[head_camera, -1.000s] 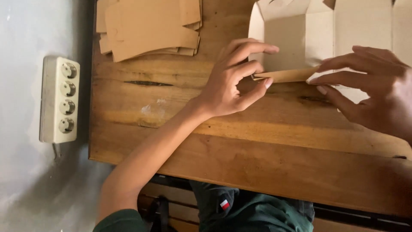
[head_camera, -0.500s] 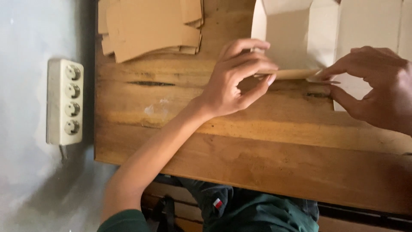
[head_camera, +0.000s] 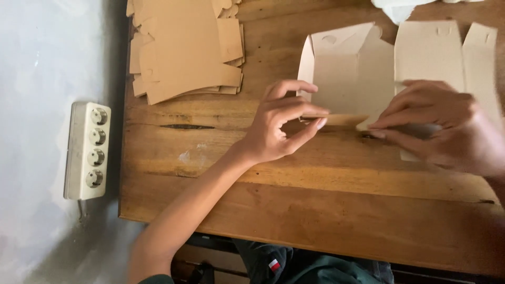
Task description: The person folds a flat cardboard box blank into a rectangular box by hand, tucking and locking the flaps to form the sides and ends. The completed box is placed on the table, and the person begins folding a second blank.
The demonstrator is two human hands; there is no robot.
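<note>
A flat, die-cut cardboard box blank (head_camera: 363,68), pale on its upper face, lies on the wooden table (head_camera: 315,210). Its near edge is folded up into a narrow brown strip. My left hand (head_camera: 281,123) pinches the left end of that strip between thumb and fingers. The fingertips of my right hand (head_camera: 447,126) press on the blank at the strip's right end, and the hand covers the part of the blank beneath it.
A stack of flat brown cardboard blanks (head_camera: 184,47) lies at the table's far left corner. A white power strip (head_camera: 87,150) with several sockets sits on the grey floor left of the table. Something white (head_camera: 400,8) shows at the top edge.
The view has shifted, so the blank and both hands sit lower in the frame. Both hands keep their hold on the folded strip.
</note>
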